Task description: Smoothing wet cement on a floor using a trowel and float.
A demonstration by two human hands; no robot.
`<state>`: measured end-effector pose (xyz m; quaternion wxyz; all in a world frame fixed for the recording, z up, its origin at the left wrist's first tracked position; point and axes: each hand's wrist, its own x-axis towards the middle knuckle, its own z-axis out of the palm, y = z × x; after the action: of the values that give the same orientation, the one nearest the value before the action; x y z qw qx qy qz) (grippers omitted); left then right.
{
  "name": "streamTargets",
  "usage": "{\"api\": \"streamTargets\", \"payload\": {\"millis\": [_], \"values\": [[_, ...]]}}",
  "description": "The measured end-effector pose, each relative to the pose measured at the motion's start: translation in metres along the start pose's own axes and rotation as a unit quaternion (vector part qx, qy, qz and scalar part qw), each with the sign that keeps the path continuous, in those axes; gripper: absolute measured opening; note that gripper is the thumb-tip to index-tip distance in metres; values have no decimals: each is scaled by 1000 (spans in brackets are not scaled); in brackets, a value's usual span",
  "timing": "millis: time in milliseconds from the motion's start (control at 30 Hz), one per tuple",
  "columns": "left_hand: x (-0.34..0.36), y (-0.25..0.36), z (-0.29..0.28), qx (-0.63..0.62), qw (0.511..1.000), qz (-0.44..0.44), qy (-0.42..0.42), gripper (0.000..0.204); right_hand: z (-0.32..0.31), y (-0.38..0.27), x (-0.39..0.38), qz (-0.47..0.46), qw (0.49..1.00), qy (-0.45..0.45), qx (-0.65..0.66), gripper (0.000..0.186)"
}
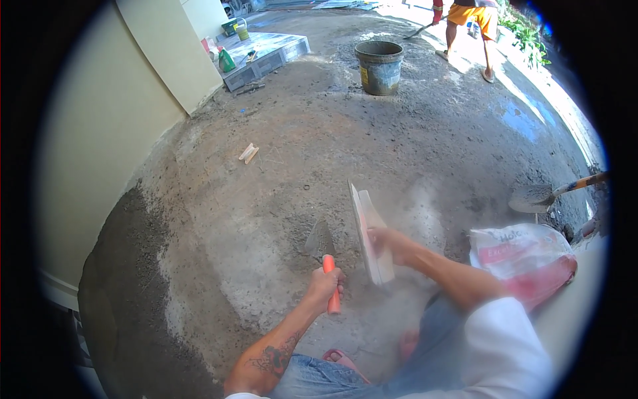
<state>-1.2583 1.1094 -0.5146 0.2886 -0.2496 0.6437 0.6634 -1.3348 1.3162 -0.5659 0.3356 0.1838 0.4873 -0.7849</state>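
Observation:
My left hand [321,287] is closed round the orange handle of a pointing trowel [333,292]. Its grey pointed blade reaches forward, just over or against the rough ground; I cannot tell whether it touches. To the right, my right hand [391,245] grips a pale plastering float [367,229], turned up on edge so that its long flat face stands steeply. The hand partly hides the float's grip. Between and around both tools lies grey, gritty ground [266,219], with a paler, smoother patch close to my knees.
A mortar-stained bucket [380,70] stands ahead. At right are a shovel [535,197] and a crumpled white and red sack [515,249]. A small wooden piece [248,153] lies left of centre. Farther back are a tiled step [266,60] and another person [473,23] holding a tool.

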Motion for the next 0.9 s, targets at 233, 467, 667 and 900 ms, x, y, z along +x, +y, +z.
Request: {"api": "streamTargets", "payload": {"millis": [233,467,667,900], "values": [[3,-2,1,-1,1000,2,-5,8,-1,-1,-1,-1,1000,-13,21,14],[7,-5,-1,6,1000,10,0,7,14,-13,-18,20,999,27,-3,12],[15,-14,-6,23,999,25,12,11,8,-8,-13,22,1000,-6,11,9],[16,-14,-6,40,999,19,5,16,8,-5,-12,24,999,16,30,11]]}}
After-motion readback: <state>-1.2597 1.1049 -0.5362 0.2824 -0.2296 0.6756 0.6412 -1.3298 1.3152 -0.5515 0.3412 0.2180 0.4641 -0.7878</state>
